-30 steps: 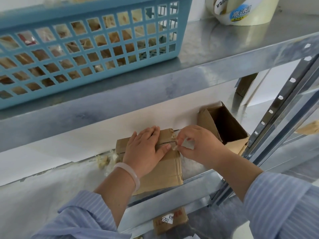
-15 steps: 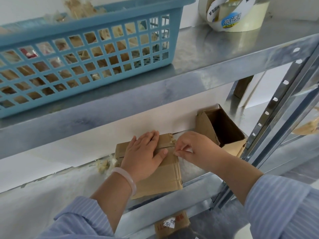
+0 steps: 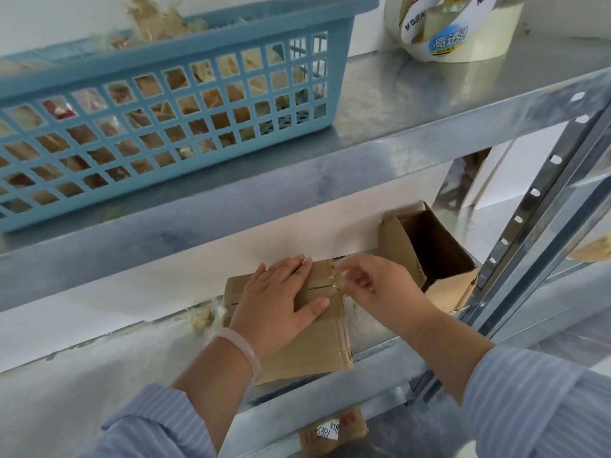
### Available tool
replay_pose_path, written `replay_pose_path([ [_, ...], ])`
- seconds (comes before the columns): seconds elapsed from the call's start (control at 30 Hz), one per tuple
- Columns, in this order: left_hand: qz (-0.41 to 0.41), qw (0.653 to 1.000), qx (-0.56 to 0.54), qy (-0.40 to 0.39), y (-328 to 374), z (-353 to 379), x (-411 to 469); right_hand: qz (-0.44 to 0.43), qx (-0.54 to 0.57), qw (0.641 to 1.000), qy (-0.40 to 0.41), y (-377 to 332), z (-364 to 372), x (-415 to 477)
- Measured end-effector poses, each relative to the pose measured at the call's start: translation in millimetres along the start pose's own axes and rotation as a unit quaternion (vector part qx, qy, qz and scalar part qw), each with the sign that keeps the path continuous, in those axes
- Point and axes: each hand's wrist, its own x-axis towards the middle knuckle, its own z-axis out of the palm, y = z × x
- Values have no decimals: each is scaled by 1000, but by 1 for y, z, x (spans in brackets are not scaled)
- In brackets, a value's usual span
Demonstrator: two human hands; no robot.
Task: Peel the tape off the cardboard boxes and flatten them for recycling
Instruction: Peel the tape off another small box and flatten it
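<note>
A small brown cardboard box point(image 3: 317, 345) lies on the middle metal shelf point(image 3: 373, 365). My left hand point(image 3: 281, 299) lies flat on its top, fingers spread across the flap seam. My right hand point(image 3: 377, 285) is at the box's right edge, with thumb and fingers pinching a strip of clear tape point(image 3: 337, 276) that lifts off the seam end. A second cardboard box point(image 3: 429, 259), open and empty, stands just to the right against the wall.
A blue plastic basket point(image 3: 158, 104) full of crumpled tape sits on the upper shelf, with a tape roll point(image 3: 453, 31) to its right. A wad of peeled tape point(image 3: 201, 317) lies left of the box. Another labelled box point(image 3: 334, 433) sits on the shelf below. The perforated shelf post point(image 3: 532, 196) rises at right.
My right hand has shifted slightly up and away from the box edge, and the tape end now stands lifted off the seam. The left hand stays pressed on the box.
</note>
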Motion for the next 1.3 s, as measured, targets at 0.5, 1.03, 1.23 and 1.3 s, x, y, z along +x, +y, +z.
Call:
replay_pose_path([
  [0.5,-23,999,26,25,2,-2,-9,-27,-97,992,-75,-5,-10,19],
  [1.03,-20,998,0,53,-1,1,-9,94,169,981,8,9,33,-23],
  [1.23,-17,997,-9,70,-3,1,-10,114,175,977,44,7,34,-23],
  [1.3,-16,996,-19,86,-4,0,-12,90,174,979,58,1,36,-27],
])
